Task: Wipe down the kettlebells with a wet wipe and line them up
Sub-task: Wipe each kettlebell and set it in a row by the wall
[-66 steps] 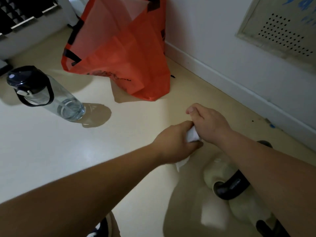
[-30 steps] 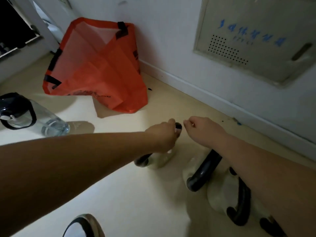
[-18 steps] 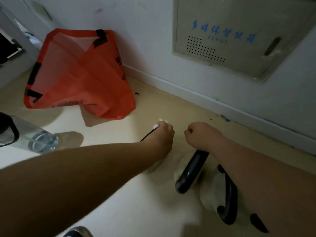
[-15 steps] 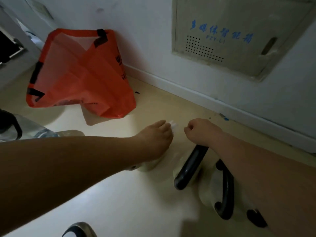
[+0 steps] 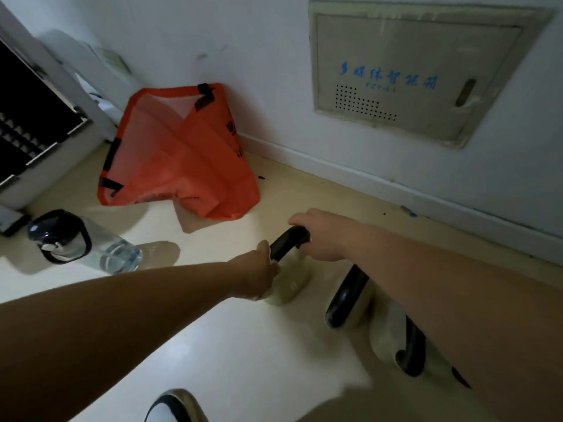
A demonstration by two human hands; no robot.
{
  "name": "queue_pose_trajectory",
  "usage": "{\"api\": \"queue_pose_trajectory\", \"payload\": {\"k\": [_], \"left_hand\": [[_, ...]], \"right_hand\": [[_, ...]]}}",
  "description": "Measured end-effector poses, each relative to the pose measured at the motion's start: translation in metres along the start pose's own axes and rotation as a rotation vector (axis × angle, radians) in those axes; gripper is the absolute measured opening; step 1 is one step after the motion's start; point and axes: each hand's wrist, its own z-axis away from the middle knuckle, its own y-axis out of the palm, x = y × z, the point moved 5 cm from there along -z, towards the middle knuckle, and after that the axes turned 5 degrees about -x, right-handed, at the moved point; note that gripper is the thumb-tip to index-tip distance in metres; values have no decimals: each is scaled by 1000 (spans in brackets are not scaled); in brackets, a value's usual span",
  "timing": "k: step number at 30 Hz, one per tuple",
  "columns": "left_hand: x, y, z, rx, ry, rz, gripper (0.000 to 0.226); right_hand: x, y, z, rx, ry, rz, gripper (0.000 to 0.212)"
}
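Observation:
Three pale kettlebells with black handles stand in a row on the floor by the wall. My right hand (image 5: 323, 236) grips the black handle (image 5: 285, 242) of the leftmost kettlebell (image 5: 294, 280). My left hand (image 5: 259, 271) is curled against that kettlebell's left side, just under the handle; the wet wipe is almost wholly hidden beneath it, with only a sliver of white at the fingers. The second kettlebell (image 5: 350, 300) and the third kettlebell (image 5: 393, 345) sit to the right, partly covered by my right forearm.
An orange bag (image 5: 179, 166) slumps against the wall at the back left. A clear water bottle (image 5: 91, 248) with a black lid lies on the floor at left. A white cabinet (image 5: 36, 123) stands far left, a wall panel (image 5: 396, 74) above, and my shoe (image 5: 173, 406) at the bottom.
My right hand moved from the second kettlebell's handle to grip the leftmost kettlebell's handle. My left hand slid down from the handle onto that kettlebell's left side. The camera tilted up slightly.

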Motion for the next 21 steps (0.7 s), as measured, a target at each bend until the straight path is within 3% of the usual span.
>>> {"api": "queue_pose_trajectory", "payload": {"k": [3, 6, 13, 21], "left_hand": [[7, 0, -5, -19, -5, 141, 40], [6, 1, -20, 18, -65, 348, 34], [14, -11, -55, -99, -93, 382, 17], [13, -21, -60, -162, -112, 416, 16]], "right_hand": [[-3, 8, -24, -31, 43, 119, 57], [-13, 15, -43, -63, 73, 220, 27], [-15, 15, -67, -81, 49, 114, 20], [-16, 14, -74, -172, 74, 103, 21]]}}
